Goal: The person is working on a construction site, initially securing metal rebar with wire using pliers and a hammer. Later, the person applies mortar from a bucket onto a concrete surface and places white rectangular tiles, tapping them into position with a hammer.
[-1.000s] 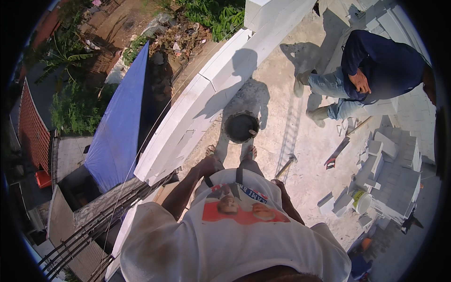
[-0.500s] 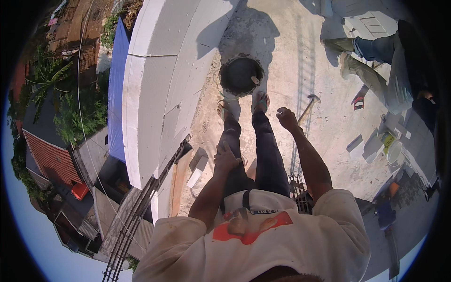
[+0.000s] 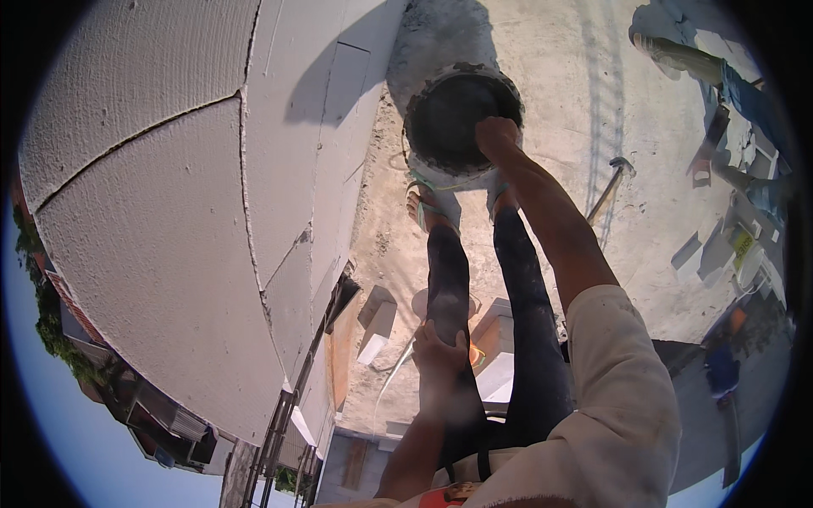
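Note:
A round black bucket (image 3: 453, 118) with a ragged, crusted rim stands on the pale floor beyond my feet, dark inside. My right hand (image 3: 498, 140) reaches over its near right side, fingers closed. It covers the spot where a pale tool handle showed earlier, so the handle and the rest of the tool are hidden. My left hand (image 3: 440, 347) rests on my left leg (image 3: 449, 279) around the knee, thumb apart from the fingers, holding nothing. My body leans forward over the bucket.
A white block wall (image 3: 169, 186) with dark joints curves along my left, with rooftops below. A hammer (image 3: 611, 188) lies to my right. Cut pale blocks (image 3: 377, 330) sit by my legs. Another person's legs (image 3: 737, 93) and a saw (image 3: 705, 161) are at far right.
I have leaned forward toward the wall and bucket. My right hand has gone from beside my knee into the bucket, closing where the handle stood. My left hand stays on the leg.

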### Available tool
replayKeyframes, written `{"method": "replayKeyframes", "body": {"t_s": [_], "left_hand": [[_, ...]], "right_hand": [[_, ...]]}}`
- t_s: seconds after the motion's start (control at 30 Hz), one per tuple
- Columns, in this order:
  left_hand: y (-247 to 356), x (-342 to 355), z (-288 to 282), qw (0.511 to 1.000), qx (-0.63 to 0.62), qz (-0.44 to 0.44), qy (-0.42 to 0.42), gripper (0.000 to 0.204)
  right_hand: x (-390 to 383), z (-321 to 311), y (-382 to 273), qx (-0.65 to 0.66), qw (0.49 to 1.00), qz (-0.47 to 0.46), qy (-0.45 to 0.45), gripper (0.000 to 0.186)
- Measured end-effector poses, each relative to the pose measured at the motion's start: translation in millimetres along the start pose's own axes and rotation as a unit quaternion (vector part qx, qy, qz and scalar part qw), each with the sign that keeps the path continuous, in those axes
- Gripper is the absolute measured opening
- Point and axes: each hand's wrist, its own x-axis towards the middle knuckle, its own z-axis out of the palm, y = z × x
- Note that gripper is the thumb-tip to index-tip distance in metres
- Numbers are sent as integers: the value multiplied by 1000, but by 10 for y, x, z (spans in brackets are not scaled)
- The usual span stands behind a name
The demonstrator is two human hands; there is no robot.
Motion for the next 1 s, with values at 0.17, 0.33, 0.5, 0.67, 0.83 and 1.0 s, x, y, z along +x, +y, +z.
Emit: {"method": "replayKeyframes", "body": {"t_s": [0.17,0.33,0.5,0.67,0.83,1.0], "left_hand": [[-73,-64,111,1000,-18,-13,-22,73],[-86,-60,152,999,-11,-20,-28,72],[-65,0,34,1000,1,6,-14,69],[-39,-28,57,1000,-4,5,-8,67],[16,33,-24,1000,-9,6,-4,65],[125,73,-202,1000,1,8,-9,67]], "right_hand": [[-247,-195,171,-19,997,-37,58,18],[-188,-310,218,-3,995,-5,103,15],[238,364,-145,36,993,-27,113,19],[13,386,-198,167,981,-97,21,25],[-333,517,583,345,931,-107,-51,39],[-833,543,636,436,886,-130,84,46]]}}
